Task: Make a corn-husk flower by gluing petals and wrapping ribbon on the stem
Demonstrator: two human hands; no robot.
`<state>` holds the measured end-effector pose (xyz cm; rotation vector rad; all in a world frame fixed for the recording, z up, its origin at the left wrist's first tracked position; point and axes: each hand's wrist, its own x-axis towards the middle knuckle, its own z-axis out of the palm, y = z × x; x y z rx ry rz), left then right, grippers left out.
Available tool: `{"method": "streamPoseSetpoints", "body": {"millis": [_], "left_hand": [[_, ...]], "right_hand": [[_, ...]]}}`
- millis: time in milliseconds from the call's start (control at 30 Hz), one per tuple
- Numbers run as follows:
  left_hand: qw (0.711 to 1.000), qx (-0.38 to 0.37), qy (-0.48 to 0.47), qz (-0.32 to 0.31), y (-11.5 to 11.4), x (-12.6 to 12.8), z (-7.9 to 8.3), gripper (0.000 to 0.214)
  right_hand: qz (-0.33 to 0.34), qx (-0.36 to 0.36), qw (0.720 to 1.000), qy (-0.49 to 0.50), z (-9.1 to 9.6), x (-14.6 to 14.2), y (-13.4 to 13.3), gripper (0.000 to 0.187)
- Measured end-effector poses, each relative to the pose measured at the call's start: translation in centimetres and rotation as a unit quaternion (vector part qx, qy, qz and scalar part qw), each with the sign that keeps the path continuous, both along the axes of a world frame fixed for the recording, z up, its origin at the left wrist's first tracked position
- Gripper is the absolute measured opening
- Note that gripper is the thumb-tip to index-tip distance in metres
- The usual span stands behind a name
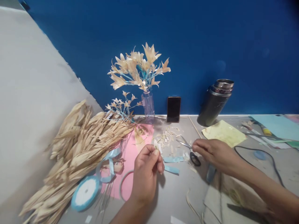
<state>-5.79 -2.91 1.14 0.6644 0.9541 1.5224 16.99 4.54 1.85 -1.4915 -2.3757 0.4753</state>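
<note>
Near the middle of the table (174,193), the left hand (146,169) pinches a small husk piece (155,144) beside the pink paper (130,152); the right hand (211,152) touches the scissors (185,144), grasp unclear.

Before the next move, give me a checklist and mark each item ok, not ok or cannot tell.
1. Left hand grip on the husk piece: pinched at the fingertips, held above the table. Ok.
2. Right hand on the scissors: fingertips at the black handle, but any hold is hidden. Cannot tell.
3. Scissors at rest: lying flat on the table, blades pointing away from both hands. Ok.
4. Table around the scissors: scraps are strewn about. Not ok.
5. Cable: loops close beside the right forearm. Not ok.
6. Vase: upright by the wall, apart from both hands. Ok.
</note>
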Motion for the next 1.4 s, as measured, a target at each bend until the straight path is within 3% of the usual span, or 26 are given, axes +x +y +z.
{"method": "streamPoseSetpoints", "body": {"millis": [200, 333, 567, 633, 733, 967, 1167, 1400], "left_hand": [[1.000, 0.000, -0.018, 0.004, -0.2, -0.6, 0.5, 0.024], [0.999, -0.016, -0.034, -0.007, -0.5, -0.6, 0.7, 0.024], [0.997, -0.043, -0.060, -0.020, -0.7, -0.4, 1.1, 0.027], [0.996, -0.051, -0.065, -0.025, -0.7, -0.4, 1.1, 0.024], [0.996, -0.056, -0.067, -0.030, -0.8, -0.4, 1.0, 0.023], [0.994, -0.066, -0.072, -0.042, -0.7, -0.4, 0.6, 0.025], [0.993, -0.071, -0.079, -0.047, -0.7, -0.2, 0.5, 0.029], [0.991, -0.078, -0.095, -0.059, -0.6, -0.3, 0.5, 0.029]], "right_hand": [[-0.034, 0.018, 0.999, 0.025, 0.1, -1.3, 4.1, 0.032], [-0.068, 0.029, 0.997, -0.030, 0.3, -1.5, 6.0, 0.021], [-0.076, 0.020, 0.992, -0.103, -0.2, -1.3, 9.3, 0.048], [-0.066, 0.004, 0.990, -0.120, -0.6, -1.2, 10.0, 0.043], [-0.055, -0.008, 0.988, -0.142, -1.6, -1.4, 10.6, 0.023], [0.003, -0.027, 0.988, -0.154, -3.4, -3.5, 10.6, 0.021], [0.046, -0.036, 0.990, -0.130, -3.8, -4.4, 11.0, 0.017], [0.063, -0.086, 0.990, -0.093, -3.8, -4.0, 11.6, 0.026]]}}
